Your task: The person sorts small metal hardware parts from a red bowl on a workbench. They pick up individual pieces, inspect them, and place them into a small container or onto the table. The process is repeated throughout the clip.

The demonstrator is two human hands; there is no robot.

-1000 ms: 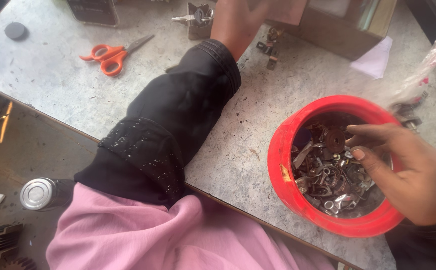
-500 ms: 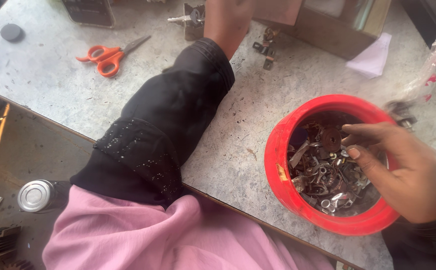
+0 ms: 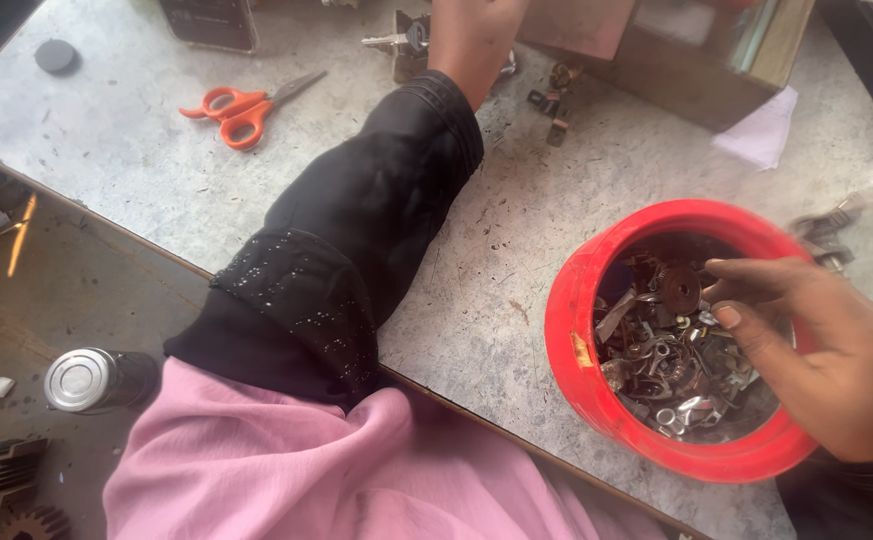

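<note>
A red round bowl (image 3: 568, 330) stands on the grey worktop at the right, filled with several small metal parts (image 3: 656, 370). My right hand (image 3: 826, 360) reaches into it from the right, with thumb and fingers pinched on a small dark round part (image 3: 678, 288) just above the pile. My left hand (image 3: 471, 40), in a black sleeve (image 3: 376, 210), stretches to the far edge of the table. It rests beside a metal fitting (image 3: 406, 40), its fingers cut off by the top of the frame.
Orange scissors (image 3: 241, 108) lie at the far left, near a dark round disc (image 3: 54, 55). Metal clips (image 3: 556, 105), a wooden box (image 3: 676, 60) and a white paper scrap (image 3: 761, 135) sit at the back. A metal can (image 3: 86, 378) stands below the table edge.
My right hand has shifted slightly inside the bowl and its fingers have closed on the dark round part. The left arm stays stretched to the back.
</note>
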